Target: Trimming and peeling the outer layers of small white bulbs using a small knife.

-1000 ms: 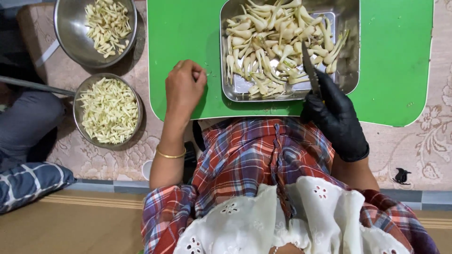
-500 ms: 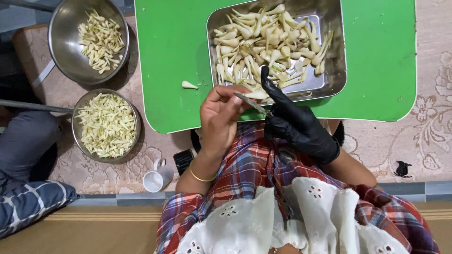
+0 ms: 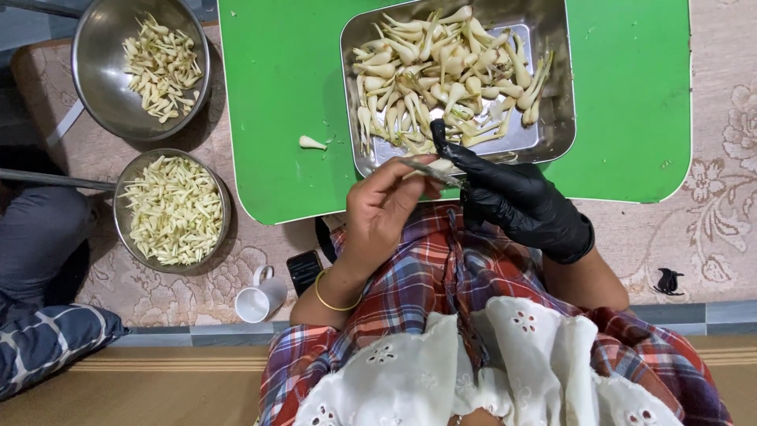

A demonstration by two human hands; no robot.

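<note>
The bare left hand (image 3: 386, 209) pinches a pale bulb (image 3: 441, 166) between its fingertips, just over the near edge of the green counter (image 3: 276, 118). The right hand (image 3: 516, 201), in a black glove, is closed around a small knife (image 3: 430, 170) whose blade lies against the bulb; one gloved finger points up over the rim of the tray (image 3: 552, 142). The steel tray sits on the counter right behind both hands, heaped with more untrimmed bulbs (image 3: 441, 79), so the hands work close against its front wall. A single loose bulb piece (image 3: 311, 143) lies on the counter left of the tray. Off the counter, on the patterned mat (image 3: 710, 197), stand two round steel bowls: the far bowl (image 3: 95, 79) and the near bowl (image 3: 126, 237), both filled with cut pale pieces. A white mug (image 3: 259, 298) and a dark phone (image 3: 303, 270) lie near the left wrist.
</note>
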